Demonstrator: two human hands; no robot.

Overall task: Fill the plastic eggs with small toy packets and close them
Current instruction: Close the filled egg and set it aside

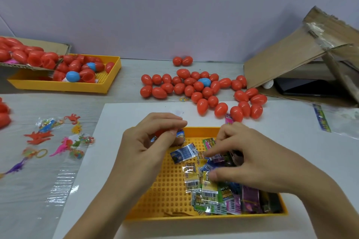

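My left hand (149, 141) grips a red plastic egg (160, 133) with a blue toy packet (180, 135) sticking out of it, over the back left of the yellow pegged tray (167, 186). My right hand (246, 159) reaches into the pile of small toy packets (211, 190) in that tray, its fingers curled around a dark packet (219, 158). A loose blue packet (183, 153) lies between my hands. Several closed red eggs (194, 87) and one blue egg (204, 82) lie in a cluster behind the tray.
A second yellow tray (64, 86) at the back left holds open egg halves, with a cardboard box of red eggs (25, 54) beside it. Rubber dinosaur toys (56, 141) lie at left. A tipped cardboard box (303, 64) stands at right.
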